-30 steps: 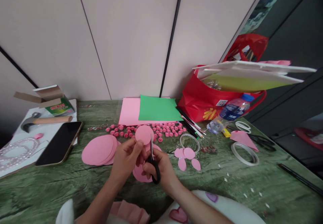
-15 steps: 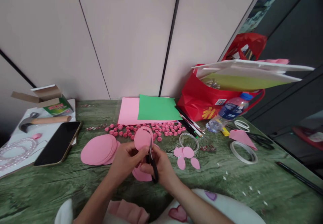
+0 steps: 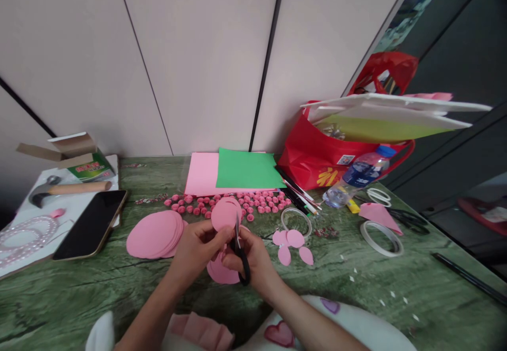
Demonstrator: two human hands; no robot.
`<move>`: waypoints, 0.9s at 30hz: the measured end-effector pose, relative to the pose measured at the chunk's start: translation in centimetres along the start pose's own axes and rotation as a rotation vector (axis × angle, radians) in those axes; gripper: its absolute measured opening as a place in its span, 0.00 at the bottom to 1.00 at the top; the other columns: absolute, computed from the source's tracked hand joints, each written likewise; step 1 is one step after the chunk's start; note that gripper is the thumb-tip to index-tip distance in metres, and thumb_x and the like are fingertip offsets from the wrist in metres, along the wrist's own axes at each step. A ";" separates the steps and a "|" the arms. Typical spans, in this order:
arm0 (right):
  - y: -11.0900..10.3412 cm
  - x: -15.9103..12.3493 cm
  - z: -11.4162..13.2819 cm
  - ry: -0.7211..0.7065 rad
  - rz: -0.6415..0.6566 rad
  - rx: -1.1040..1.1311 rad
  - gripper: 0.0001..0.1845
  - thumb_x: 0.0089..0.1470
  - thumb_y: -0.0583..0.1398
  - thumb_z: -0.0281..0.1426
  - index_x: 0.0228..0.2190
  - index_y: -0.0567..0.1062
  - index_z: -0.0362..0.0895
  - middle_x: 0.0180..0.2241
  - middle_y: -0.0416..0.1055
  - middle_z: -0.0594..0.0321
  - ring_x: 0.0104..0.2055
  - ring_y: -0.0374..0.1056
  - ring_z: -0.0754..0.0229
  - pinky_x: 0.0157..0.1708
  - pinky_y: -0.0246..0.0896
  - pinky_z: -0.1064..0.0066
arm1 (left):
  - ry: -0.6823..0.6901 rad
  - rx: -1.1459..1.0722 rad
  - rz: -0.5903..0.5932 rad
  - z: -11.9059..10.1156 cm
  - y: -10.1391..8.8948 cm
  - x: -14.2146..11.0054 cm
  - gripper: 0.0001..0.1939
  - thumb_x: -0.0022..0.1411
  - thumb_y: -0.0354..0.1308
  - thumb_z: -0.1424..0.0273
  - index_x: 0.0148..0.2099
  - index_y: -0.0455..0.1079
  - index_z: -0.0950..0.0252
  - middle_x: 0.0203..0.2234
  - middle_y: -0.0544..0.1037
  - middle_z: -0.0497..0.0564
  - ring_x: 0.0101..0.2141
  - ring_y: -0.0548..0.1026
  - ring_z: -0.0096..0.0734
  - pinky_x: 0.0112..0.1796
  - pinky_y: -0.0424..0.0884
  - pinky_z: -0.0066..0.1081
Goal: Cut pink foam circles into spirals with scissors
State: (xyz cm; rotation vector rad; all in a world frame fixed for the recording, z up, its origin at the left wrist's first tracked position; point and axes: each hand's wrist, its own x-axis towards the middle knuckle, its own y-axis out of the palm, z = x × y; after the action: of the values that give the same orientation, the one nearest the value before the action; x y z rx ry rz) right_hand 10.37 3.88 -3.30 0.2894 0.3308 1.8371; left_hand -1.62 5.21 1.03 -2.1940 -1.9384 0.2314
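My left hand (image 3: 206,243) pinches a round pink paper piece (image 3: 224,214) by its lower edge, raised over the table. Black-handled scissors (image 3: 242,264) are gripped in my right hand (image 3: 253,258), blades pointing up along the right side of the paper. The blades look nearly closed at the paper's edge. Below my hands lies another pink paper piece (image 3: 222,273), partly covered. To the left rests a stack of pink paper circles (image 3: 154,234). Several small pink paper petals (image 3: 295,238) lie to the right. Behind my hands are many small rolled pink paper flowers (image 3: 257,199).
Green paper (image 3: 247,169) overlaps pink sheets (image 3: 201,174) at the wall. A phone (image 3: 91,225), a hammer (image 3: 71,188) and an opened box (image 3: 91,166) are left. Tape rolls (image 3: 381,239), a bottle (image 3: 358,176) and a red bag (image 3: 301,155) stand right.
The scissors have shifted slightly at the paper's right edge, and their handle sits a little further right. The strip at the paper's edge has changed shape slightly.
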 end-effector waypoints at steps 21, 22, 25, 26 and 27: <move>0.0 -0.2 -0.7 0.096 -0.041 0.013 0.17 0.30 0.65 0.36 0.22 0.65 0.41 0.11 0.61 0.73 0.10 0.56 0.72 0.09 0.50 0.82 | 0.006 -0.138 -0.089 0.2 -0.2 0.0 0.15 0.54 0.50 0.65 0.19 0.58 0.66 0.11 0.62 0.42 0.12 0.58 0.17 0.14 0.54 0.20; 0.0 -0.2 -0.7 0.099 -0.031 0.023 0.17 0.31 0.65 0.36 0.22 0.65 0.41 0.11 0.61 0.73 0.10 0.56 0.72 0.09 0.51 0.82 | 0.018 -0.144 -0.104 0.2 -0.2 0.0 0.15 0.54 0.49 0.65 0.19 0.58 0.66 0.11 0.62 0.43 0.12 0.58 0.18 0.14 0.55 0.20; 0.2 -0.3 -0.8 0.107 -0.014 0.037 0.17 0.31 0.65 0.35 0.23 0.65 0.41 0.12 0.62 0.72 0.11 0.57 0.72 0.10 0.51 0.82 | 0.038 -0.085 -0.147 0.0 0.0 -0.1 0.15 0.55 0.48 0.65 0.19 0.58 0.66 0.11 0.62 0.42 0.12 0.59 0.18 0.14 0.55 0.20; 0.2 -0.4 -0.8 0.110 -0.013 0.038 0.18 0.31 0.65 0.35 0.23 0.65 0.41 0.12 0.62 0.72 0.11 0.57 0.72 0.09 0.51 0.82 | 0.039 -0.053 -0.155 -0.1 0.1 -0.1 0.15 0.55 0.48 0.64 0.19 0.59 0.66 0.10 0.62 0.42 0.12 0.59 0.18 0.14 0.55 0.20; 0.3 -0.4 -0.8 0.113 -0.010 0.041 0.18 0.30 0.66 0.35 0.23 0.65 0.41 0.13 0.63 0.72 0.11 0.57 0.72 0.09 0.50 0.82 | 0.036 -0.022 -0.159 -0.3 0.2 -0.2 0.15 0.54 0.49 0.64 0.19 0.59 0.66 0.10 0.62 0.42 0.12 0.59 0.18 0.14 0.55 0.20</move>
State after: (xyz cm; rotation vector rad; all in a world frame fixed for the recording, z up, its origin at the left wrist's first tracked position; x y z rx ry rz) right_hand 9.93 3.37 -3.93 0.2120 0.4475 1.8427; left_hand -1.33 5.01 1.24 -2.0289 -2.0919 0.1452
